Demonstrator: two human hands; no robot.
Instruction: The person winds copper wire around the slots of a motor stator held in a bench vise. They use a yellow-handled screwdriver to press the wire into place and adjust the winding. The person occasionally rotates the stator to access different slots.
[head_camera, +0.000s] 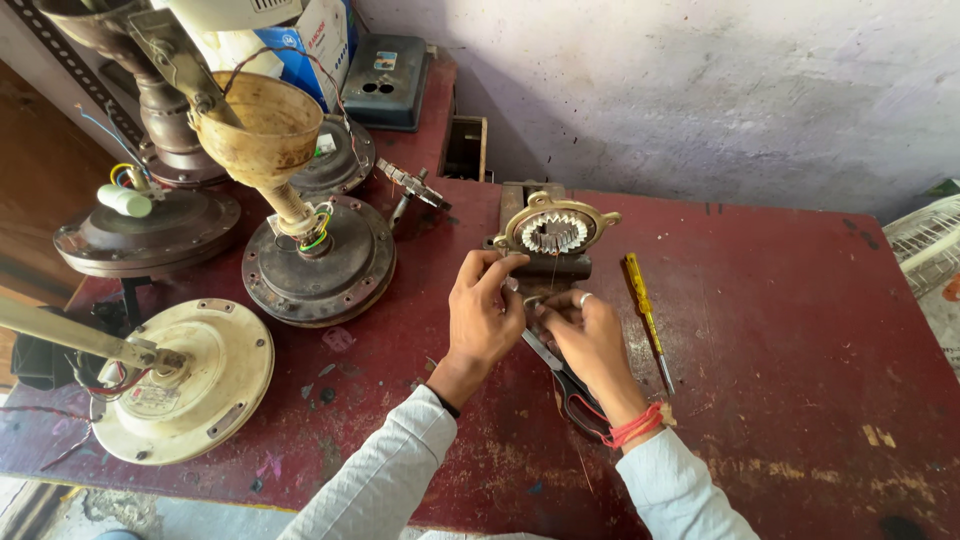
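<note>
Red-painted metal, scuffed and chipped, covers the bench (780, 330). From nine to eleven o'clock sit dismantled ceiling-fan motors (318, 262), one cream (190, 385), still unassembled with wires loose. At centre, toward twelve, stands the toothed stator ring (553, 232) on its winding jig; its slots look mostly bare, so winding seems barely begun. A yellow-handled screwdriver (643, 315) lies at three o'clock of the hands, scissors (565, 380) under the right wrist at six. The left hand (483, 318) and right hand (590, 335) meet just below the ring, fingertips pinched closed on a thin wire (553, 272) running up to it.
</note>
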